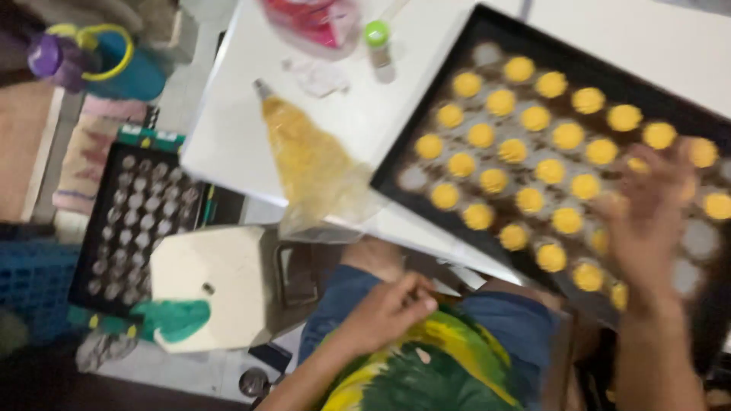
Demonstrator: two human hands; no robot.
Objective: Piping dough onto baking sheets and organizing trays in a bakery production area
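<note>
Tray (pixel 457 53) — black, wide, set tilted on a white table (pixel 228 129) — is filled with rows of yellow tartlets (pixel 533 118). Being broad and loaded, it is judged heavy and best gripped at two opposite rims. The tartlets look soft and fragile. A piping bag (pixel 308 156) of yellow filling lies beside it. The right hand (pixel 647 221) is spread open over the tartlets, blurred; the left hand (pixel 388 308) is loosely curled at the lap — whether anything is held cannot be told.

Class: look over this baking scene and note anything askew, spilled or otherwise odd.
The black tray sits askew, its near corner jutting past the white table edge. The piping bag lies flat, its open end hanging over that edge. Several tray spots lack yellow dollops. No spill shows.
</note>
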